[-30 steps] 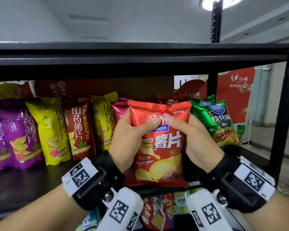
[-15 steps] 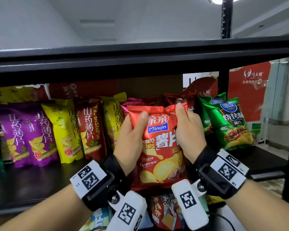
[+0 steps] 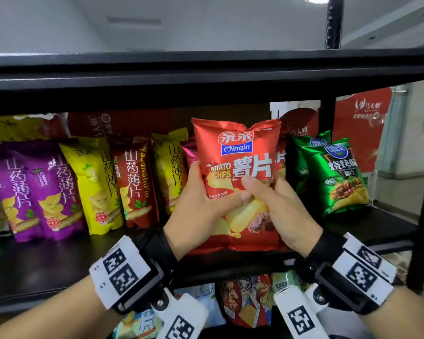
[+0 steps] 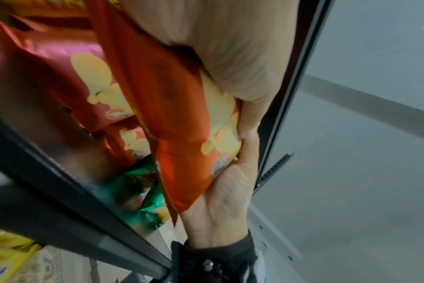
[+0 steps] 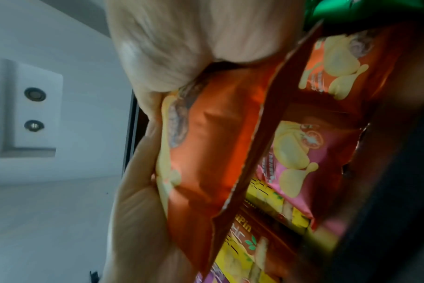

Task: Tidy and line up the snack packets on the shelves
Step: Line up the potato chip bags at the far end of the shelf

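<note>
The red potato chip packet (image 3: 238,172) is standing upright at the centre of the head view, its long axis running vertical, sealed top edge pointing up toward the shelf above (image 3: 206,77) and its printed face turned to the camera. Its bottom edge is sitting near the front of the black shelf (image 3: 47,265), though whether it is touching the board is hard to tell. The left hand (image 3: 198,211) is gripping the packet's left side, thumb pressing across the front and fingers curling behind. The right hand (image 3: 282,211) is gripping the right side in the same way, its thumb lying across the front just above the left thumb. To the left in the frame a row of upright packets is standing: purple packets (image 3: 32,189), a yellow packet (image 3: 93,184), a dark red packet (image 3: 135,182) and another yellow one behind it. To the right, green packets (image 3: 338,174) are leaning slightly. In the lower part of the frame, more packets (image 3: 245,302) are showing on the shelf below.
</note>
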A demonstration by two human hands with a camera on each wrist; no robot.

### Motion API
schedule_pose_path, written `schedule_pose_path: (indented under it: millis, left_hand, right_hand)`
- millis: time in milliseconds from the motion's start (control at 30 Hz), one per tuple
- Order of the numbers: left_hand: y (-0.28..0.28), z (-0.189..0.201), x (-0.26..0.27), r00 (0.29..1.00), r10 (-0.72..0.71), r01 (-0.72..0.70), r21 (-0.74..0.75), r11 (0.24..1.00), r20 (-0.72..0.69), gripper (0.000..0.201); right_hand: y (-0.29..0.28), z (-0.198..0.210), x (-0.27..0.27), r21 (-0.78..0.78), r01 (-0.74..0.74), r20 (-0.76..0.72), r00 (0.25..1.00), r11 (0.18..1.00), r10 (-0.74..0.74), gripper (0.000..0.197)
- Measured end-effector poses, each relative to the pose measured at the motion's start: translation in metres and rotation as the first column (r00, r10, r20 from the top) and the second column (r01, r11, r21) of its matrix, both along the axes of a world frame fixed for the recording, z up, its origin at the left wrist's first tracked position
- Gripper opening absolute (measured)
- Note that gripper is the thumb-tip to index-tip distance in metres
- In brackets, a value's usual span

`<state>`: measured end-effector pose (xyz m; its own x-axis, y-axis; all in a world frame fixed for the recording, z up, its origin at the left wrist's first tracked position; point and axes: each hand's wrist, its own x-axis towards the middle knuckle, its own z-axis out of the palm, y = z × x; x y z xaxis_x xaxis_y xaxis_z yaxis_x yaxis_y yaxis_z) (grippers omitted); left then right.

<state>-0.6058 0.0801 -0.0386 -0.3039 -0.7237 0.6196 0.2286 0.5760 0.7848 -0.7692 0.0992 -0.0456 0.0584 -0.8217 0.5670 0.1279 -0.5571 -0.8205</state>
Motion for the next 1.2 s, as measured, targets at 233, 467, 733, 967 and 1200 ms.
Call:
schedule_pose_path:
  millis: [233, 467, 733, 967, 1200]
  left_hand:
    - [0.000, 0.017, 0.013, 0.986, -0.118, 0.144, -0.255, 0.956, 0.115, 0.067]
    - [0.008, 0.030, 0.002, 0.858, 0.408, 0.078, -0.865, 0.496, 0.311, 0.067]
    - [0.016, 0.041, -0.020, 0.991, 0.115, -0.018, -0.781, 0.624, 0.069, 0.044]
    - [0.016, 0.042, -0.030, 0.995, -0.075, 0.022, -0.572, 0.820, -0.069, 0.057]
    - [0.019, 0.043, -0.034, 0.970, -0.242, 0.192, -0.518, 0.834, -0.031, 0.055]
  right_hand:
    - [0.021, 0.041, -0.035, 0.173, 0.050, 0.177, 0.981, 0.984, -0.081, 0.042]
    - [0.042, 0.057, -0.054, 0.322, -0.052, 0.093, 0.995, 0.945, 0.023, 0.035]
    - [0.080, 0.067, -0.069, -0.001, 0.024, -0.093, 0.995, 1.000, -0.024, 0.045]
    - [0.087, 0.063, -0.066, -0.270, -0.012, -0.247, 0.967, 0.963, -0.057, 0.062]
    - [0.075, 0.056, -0.060, -0.521, 0.171, -0.237, 0.912, 0.837, -0.334, 0.044]
